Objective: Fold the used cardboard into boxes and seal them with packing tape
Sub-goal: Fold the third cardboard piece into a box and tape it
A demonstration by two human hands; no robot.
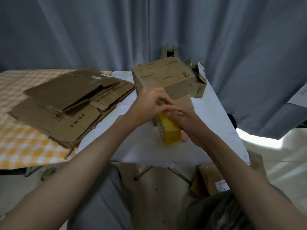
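While the hands [167, 112] meet above, the yellow tape roll [169, 130] stands beneath them.

White table [214, 113]: boxes [166, 77], flat cardboard stack [66, 107], pink obj [185, 138].

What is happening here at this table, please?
A person is holding a yellow roll of packing tape upright over the white table. The right hand grips the roll, and the left hand pinches at its top. A folded box stands behind; flattened cardboard lies stacked to the left.
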